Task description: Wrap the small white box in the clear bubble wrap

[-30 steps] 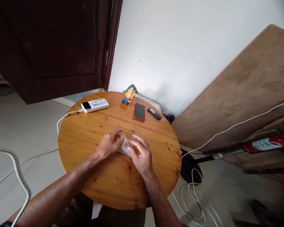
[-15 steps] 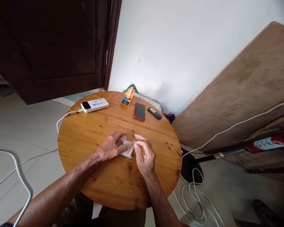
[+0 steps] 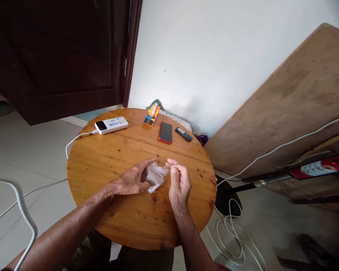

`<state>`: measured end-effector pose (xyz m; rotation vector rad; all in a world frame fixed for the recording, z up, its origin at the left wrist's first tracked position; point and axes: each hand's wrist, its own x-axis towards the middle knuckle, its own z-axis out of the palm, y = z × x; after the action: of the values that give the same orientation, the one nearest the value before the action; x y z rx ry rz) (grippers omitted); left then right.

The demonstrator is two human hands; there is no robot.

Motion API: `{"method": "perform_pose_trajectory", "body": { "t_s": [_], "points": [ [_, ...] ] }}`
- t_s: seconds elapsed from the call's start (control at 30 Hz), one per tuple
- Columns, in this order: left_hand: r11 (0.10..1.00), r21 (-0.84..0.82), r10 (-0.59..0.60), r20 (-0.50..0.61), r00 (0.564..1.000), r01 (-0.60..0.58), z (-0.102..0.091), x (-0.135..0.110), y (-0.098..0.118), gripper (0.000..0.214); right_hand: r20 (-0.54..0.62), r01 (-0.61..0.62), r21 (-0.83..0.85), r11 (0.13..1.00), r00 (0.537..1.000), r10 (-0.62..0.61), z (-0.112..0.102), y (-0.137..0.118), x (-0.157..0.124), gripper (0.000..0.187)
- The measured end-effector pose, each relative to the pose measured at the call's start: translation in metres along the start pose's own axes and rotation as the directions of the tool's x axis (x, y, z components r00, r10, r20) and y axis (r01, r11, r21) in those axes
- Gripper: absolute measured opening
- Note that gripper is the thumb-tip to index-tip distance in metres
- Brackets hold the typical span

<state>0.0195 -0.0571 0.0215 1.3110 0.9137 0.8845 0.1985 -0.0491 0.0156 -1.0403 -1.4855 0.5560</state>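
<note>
A small packet in thin clear plastic (image 3: 155, 176), with a bit of red print on it, is over the middle of the round wooden table (image 3: 121, 222). My left hand (image 3: 132, 178) grips its left side between thumb and fingers. On the other side, my right hand (image 3: 180, 184) pinches a stretched end of the plastic between thumb and forefinger. What lies inside the wrap cannot be made out.
Toward the back of the table are a white power bank (image 3: 112, 125) with a cable, an orange tape dispenser (image 3: 151, 115), a red-edged phone (image 3: 165, 132) and a dark blue handheld device (image 3: 184, 134). A looped white cable (image 3: 231, 229) lies on the floor at right.
My right hand has moved a little to the right, drawing the plastic end out. The packet has tilted, and my left hand has shifted slightly right with it.
</note>
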Motion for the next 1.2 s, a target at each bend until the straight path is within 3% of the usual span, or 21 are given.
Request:
{"method": "perform_pose_trajectory", "body": {
  "t_s": [0.13, 0.3, 0.47, 0.6, 0.77, 0.87, 0.97, 1.1, 1.2],
  "points": [
    [0.999, -0.029, 0.022, -0.028, 0.999, -0.023, -0.002, 0.002, -0.006, 0.085, 0.048, -0.076, 0.037, 0.996, 0.996, 0.074, 0.0, 0.002, 0.0, 0.02],
    [0.996, -0.092, 0.014, -0.033, 0.999, -0.017, -0.004, 0.004, -0.009, 0.091, 0.216, -0.173, 0.05, 0.984, 0.963, 0.159, 0.0, 0.004, -0.001, 0.052],
    [0.987, -0.121, 0.103, -0.032, 0.994, -0.106, -0.001, 0.005, -0.014, 0.088, 0.33, -0.265, 0.019, 0.964, 0.912, 0.244, 0.003, 0.005, 0.005, 0.024],
    [0.977, 0.002, 0.213, -0.081, 0.974, -0.214, 0.002, 0.009, -0.023, 0.086, 0.333, -0.325, 0.088, 0.942, 0.9, 0.28, 0.007, 0.006, 0.019, 0.032],
    [0.949, 0.119, 0.309, -0.175, 0.935, -0.291, -0.001, 0.012, -0.019, 0.087, 0.381, -0.229, 0.009, 0.973, 0.901, 0.208, 0.009, -0.011, 0.048, 0.042],
    [0.931, 0.196, 0.349, -0.217, 0.912, -0.309, -0.003, 0.014, -0.019, 0.089, 0.365, -0.172, -0.01, 0.985, 0.916, 0.164, 0.014, -0.016, 0.064, 0.047],
    [0.933, 0.199, 0.343, -0.238, 0.909, -0.3, -0.005, 0.015, -0.022, 0.092, 0.314, -0.18, 0.04, 0.983, 0.936, 0.159, 0.02, -0.006, 0.071, 0.044],
    [0.969, 0.095, 0.242, -0.181, 0.953, -0.228, -0.006, 0.011, -0.019, 0.091, 0.168, -0.259, 0.167, 0.951, 0.958, 0.231, 0.025, 0.023, 0.069, 0.044],
    [0.987, 0.019, 0.163, -0.129, 0.978, -0.162, -0.007, 0.008, -0.015, 0.085, 0.109, -0.313, 0.223, 0.923, 0.949, 0.296, 0.024, 0.039, 0.068, 0.046]
  ]
}}
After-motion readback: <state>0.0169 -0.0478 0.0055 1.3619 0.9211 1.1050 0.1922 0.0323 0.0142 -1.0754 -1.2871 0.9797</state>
